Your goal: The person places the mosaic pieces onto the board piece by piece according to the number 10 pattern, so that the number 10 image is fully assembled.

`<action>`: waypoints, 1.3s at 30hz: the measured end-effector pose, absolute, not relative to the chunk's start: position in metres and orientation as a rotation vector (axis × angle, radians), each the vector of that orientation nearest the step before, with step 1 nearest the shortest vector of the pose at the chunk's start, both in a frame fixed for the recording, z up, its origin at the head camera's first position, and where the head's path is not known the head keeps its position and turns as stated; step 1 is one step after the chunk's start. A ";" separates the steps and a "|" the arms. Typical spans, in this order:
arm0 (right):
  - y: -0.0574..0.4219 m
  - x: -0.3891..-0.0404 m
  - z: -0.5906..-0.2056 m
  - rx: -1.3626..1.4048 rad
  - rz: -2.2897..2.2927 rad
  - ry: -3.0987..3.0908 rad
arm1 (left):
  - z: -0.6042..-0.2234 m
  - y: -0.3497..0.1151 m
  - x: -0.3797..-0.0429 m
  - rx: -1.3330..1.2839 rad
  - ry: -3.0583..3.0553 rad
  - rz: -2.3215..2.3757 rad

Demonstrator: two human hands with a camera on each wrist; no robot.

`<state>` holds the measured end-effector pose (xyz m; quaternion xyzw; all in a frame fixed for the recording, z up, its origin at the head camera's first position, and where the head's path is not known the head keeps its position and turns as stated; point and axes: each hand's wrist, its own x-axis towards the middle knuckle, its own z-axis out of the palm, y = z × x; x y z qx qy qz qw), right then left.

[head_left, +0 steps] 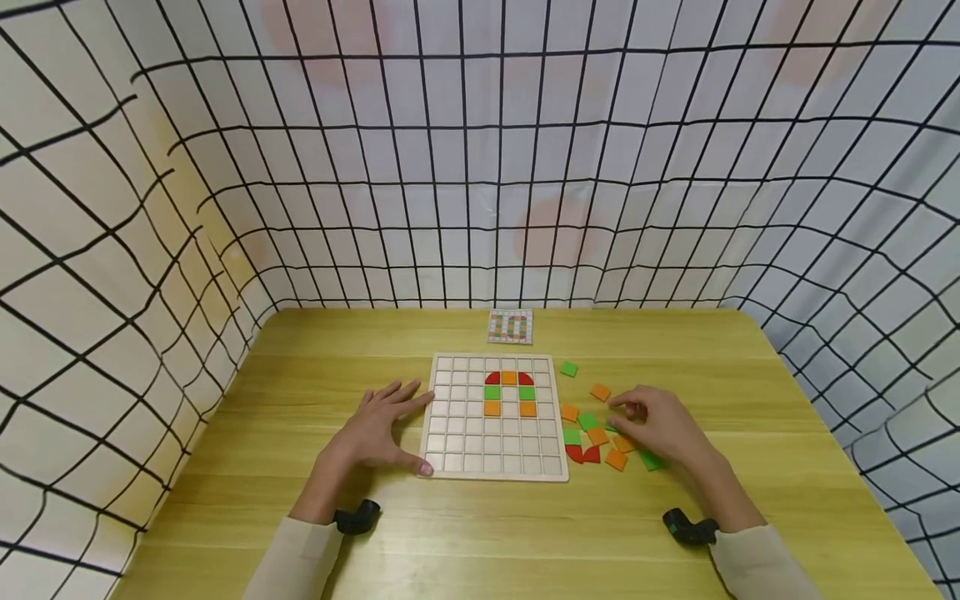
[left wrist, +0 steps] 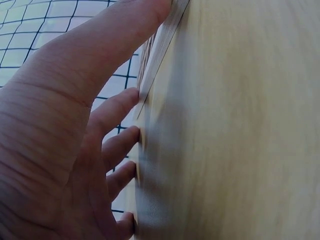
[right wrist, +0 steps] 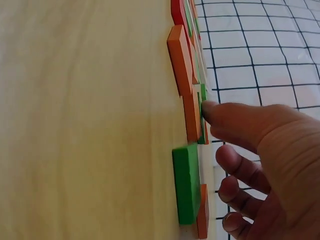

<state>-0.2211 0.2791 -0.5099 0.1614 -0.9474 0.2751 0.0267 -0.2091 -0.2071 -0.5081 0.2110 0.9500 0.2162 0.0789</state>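
My left hand (head_left: 375, 429) lies spread at the left edge of a pale wooden grid board (head_left: 457, 442), thumb at its near-left corner and a finger at its side. In the left wrist view, that hand's thumb (left wrist: 120, 30) rests against the board's edge. Red, green and orange tiles form an arch in the grid. My right hand (head_left: 663, 425) hovers over loose tiles right of the board, thumb and index finger apart. The right wrist view shows its thumb (right wrist: 235, 120) touching a green tile (right wrist: 202, 112); its other visible fingers are bent and hold nothing.
Several loose tiles, among them an orange square (head_left: 617, 459), a green square (head_left: 569, 368) and red rounded pieces (head_left: 591, 454), lie right of the board. A patterned card (head_left: 510, 327) lies behind it. Black wire mesh (head_left: 480, 225) surrounds the table's back and sides.
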 end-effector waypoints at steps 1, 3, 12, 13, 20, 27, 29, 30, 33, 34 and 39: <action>0.280 -0.222 -0.511 0.487 0.845 -2.932 | -0.508 -0.207 -0.209 0.632 2.843 0.649; 0.282 -0.222 -0.512 0.467 0.848 -2.940 | -0.508 -0.207 -0.208 0.628 2.839 0.655; 0.289 -0.216 -0.507 0.437 0.885 -3.007 | -0.509 -0.207 -0.206 0.631 2.844 0.661; 0.291 -0.215 -0.507 0.444 0.874 -3.012 | -0.509 -0.207 -0.206 0.632 2.845 0.659; 0.299 -0.216 -0.511 0.460 0.854 -2.996 | -0.508 -0.207 -0.208 0.631 2.843 0.655; 0.297 -0.217 -0.511 0.508 0.863 -2.964 | -0.508 -0.207 -0.208 0.633 2.841 0.658; 0.296 -0.217 -0.511 0.507 0.858 -2.961 | -0.508 -0.207 -0.208 0.634 2.841 0.660; 0.296 -0.217 -0.511 0.508 0.858 -2.961 | -0.508 -0.207 -0.208 0.635 2.841 0.659; 0.294 -0.216 -0.511 0.510 0.874 -2.952 | -0.508 -0.207 -0.208 0.640 2.840 0.654; 0.294 -0.216 -0.511 0.511 0.878 -2.949 | -0.508 -0.207 -0.208 0.642 2.841 0.652; 0.287 -0.218 -0.512 0.522 0.871 -2.915 | -0.507 -0.206 -0.208 0.647 2.850 0.642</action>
